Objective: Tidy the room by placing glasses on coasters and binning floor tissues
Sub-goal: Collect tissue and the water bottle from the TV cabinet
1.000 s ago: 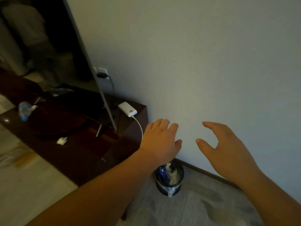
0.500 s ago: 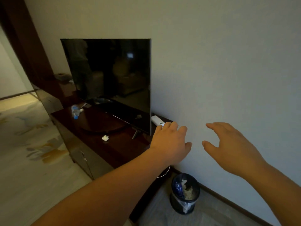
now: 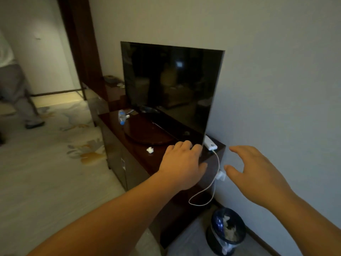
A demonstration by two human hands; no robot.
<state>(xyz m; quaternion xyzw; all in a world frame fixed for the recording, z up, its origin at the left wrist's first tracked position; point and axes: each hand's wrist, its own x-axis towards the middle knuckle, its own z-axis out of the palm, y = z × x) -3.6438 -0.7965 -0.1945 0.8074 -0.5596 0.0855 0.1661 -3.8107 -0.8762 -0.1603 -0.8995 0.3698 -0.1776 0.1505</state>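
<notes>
A small dark bin [image 3: 227, 230] lined with a plastic bag stands on the floor by the wall at the lower right, with crumpled tissues inside. My left hand [image 3: 181, 164] hovers palm down over the near end of the dark wooden TV cabinet [image 3: 129, 163], fingers loosely apart, holding nothing. To its right, in front of the wall, my right hand [image 3: 258, 174] is spread and empty. A small white tissue wad [image 3: 150, 150] lies on the cabinet top, left of my left hand. Glassware [image 3: 120, 85] shows faintly on the far end behind the TV; no coasters can be made out.
A black TV [image 3: 171, 89] stands on the cabinet. A white power bank [image 3: 210, 143] with a dangling cable [image 3: 212, 183] lies at its near corner. A plastic water bottle [image 3: 121, 116] lies further back. Another person's legs [image 3: 18, 97] are at the far left on patterned carpet.
The view has swung up and left, away from the bin, which now sits lower right. The whole TV and cabinet have come into view. Both hands stay empty and spread.
</notes>
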